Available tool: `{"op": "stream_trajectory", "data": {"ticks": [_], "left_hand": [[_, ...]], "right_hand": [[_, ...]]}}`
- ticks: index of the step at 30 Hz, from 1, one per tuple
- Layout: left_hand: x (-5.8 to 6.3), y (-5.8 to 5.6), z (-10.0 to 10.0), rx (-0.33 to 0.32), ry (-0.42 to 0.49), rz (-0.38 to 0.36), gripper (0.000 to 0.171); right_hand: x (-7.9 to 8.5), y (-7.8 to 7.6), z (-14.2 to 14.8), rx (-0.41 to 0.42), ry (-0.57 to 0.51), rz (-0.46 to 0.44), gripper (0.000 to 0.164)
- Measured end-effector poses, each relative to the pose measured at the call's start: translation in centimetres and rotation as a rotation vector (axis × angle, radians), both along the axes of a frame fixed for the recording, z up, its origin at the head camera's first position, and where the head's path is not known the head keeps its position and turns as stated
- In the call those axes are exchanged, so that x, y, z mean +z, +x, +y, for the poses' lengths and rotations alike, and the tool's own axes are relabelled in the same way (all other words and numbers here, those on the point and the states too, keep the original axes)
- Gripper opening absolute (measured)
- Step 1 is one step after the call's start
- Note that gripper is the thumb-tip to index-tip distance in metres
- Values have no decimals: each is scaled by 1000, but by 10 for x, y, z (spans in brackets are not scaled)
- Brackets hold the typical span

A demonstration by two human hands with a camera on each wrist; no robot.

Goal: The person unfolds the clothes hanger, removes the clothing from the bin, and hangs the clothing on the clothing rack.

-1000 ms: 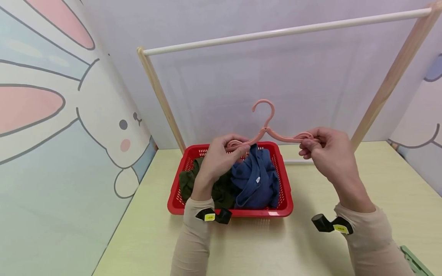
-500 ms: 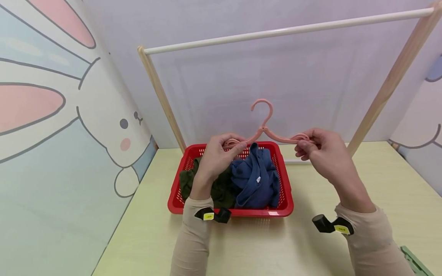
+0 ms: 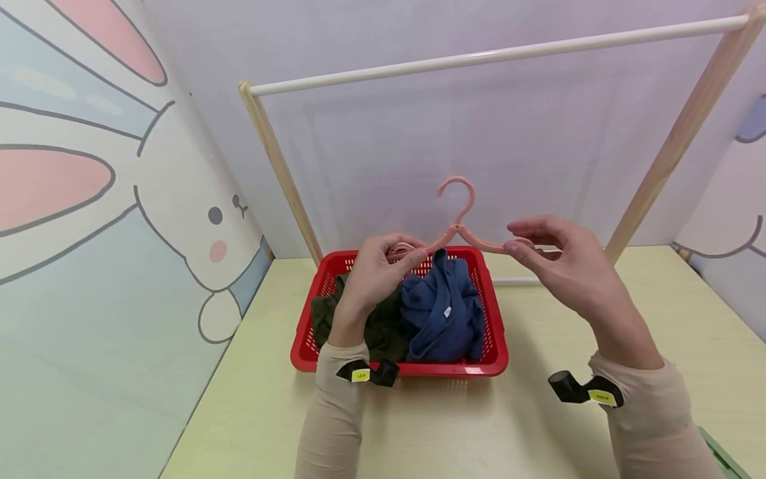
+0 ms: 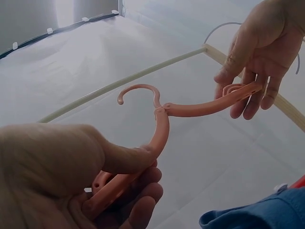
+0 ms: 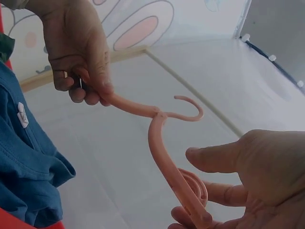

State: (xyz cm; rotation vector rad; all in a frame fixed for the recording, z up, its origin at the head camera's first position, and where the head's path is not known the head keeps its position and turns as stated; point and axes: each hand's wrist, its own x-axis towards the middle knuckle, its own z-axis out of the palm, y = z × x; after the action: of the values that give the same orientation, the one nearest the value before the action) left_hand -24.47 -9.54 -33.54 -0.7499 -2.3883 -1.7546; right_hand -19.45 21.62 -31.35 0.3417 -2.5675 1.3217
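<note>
A pink plastic clothes hanger [image 3: 457,225] with a hook at its top is held up over the back of the red basket [image 3: 299,359]. My left hand [image 3: 378,276] grips one arm of it, thumb in front and fingers curled behind. At the other arm is my right hand [image 3: 568,266], its thumb [image 5: 214,158] lifted away from the plastic and its fingers [image 4: 250,102] extended behind the arm's end. A coiled part of the hanger shows near each arm's end. Inside the basket lie a crumpled blue garment [image 3: 445,319] with a white tag and a dark green garment [image 3: 385,332].
Behind the basket stands a rack with a white top rail [image 3: 497,58] and wooden posts [image 3: 682,136]. A painted rabbit wall [image 3: 179,213] borders the left of the pale table [image 3: 239,412]. A green object [image 3: 721,452] lies at the lower right edge.
My right hand has loosened from the hanger's arm, its thumb and fingers spreading apart, and its wrist has shifted slightly right. The left hand keeps its grip. The hanger dipped very slightly.
</note>
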Motion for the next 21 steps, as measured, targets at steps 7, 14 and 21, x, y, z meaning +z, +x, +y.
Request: {"op": "stream_trajectory", "data": {"ticks": [7,14,21], "left_hand": [[0,0,1,-19,-7,-16,21],[1,1,0,-33,-8,-17,19],[0,1,1,-40,-32,5,19]], "right_hand": [[1,0,1,28,-22,-35,34],[2,0,1,32,-17,-36,29],[1,0,0,-7,15,-54,26]]}}
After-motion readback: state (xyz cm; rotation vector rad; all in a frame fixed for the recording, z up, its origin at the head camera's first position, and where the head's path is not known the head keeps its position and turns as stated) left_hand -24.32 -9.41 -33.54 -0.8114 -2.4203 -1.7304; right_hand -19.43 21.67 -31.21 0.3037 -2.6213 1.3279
